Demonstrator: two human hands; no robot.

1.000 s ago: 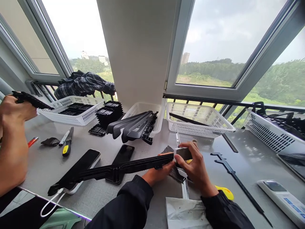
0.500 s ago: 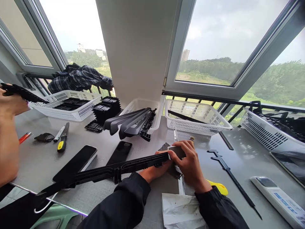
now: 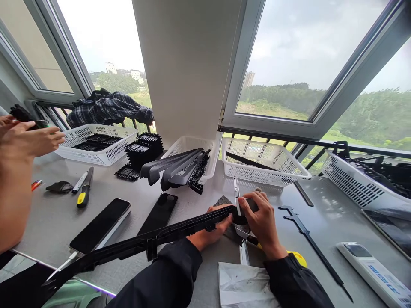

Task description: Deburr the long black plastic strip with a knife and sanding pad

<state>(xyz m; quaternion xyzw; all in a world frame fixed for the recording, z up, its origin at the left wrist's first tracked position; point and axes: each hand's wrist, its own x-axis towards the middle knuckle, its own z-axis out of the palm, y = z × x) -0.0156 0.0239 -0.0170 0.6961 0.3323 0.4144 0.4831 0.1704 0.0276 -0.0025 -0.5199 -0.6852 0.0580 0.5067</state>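
A long black plastic strip (image 3: pixel 150 241) runs from the lower left up to the table's middle. My left hand (image 3: pixel 210 229) grips it near its right end. My right hand (image 3: pixel 258 220) closes on a small dark block (image 3: pixel 252 205) pressed against the strip's tip. Under both hands lies a dark pad (image 3: pixel 224 202) and a thin metal rail (image 3: pixel 237 194). A yellow object (image 3: pixel 297 258) peeks out behind my right wrist.
Another person's hand (image 3: pixel 28 141) is at the far left, near a basket of black parts (image 3: pixel 96 143). White baskets (image 3: pixel 263 162) line the window. Two phones (image 3: pixel 159 211), a yellow-handled knife (image 3: pixel 84 192), a marker, a remote (image 3: pixel 372 269), a loose black strip (image 3: pixel 308 235) and paper (image 3: pixel 247 284) lie around.
The strip's left end has swung lower and nearer to me. My right hand has slid along its tip. The other person's hand at left has opened and lowered.
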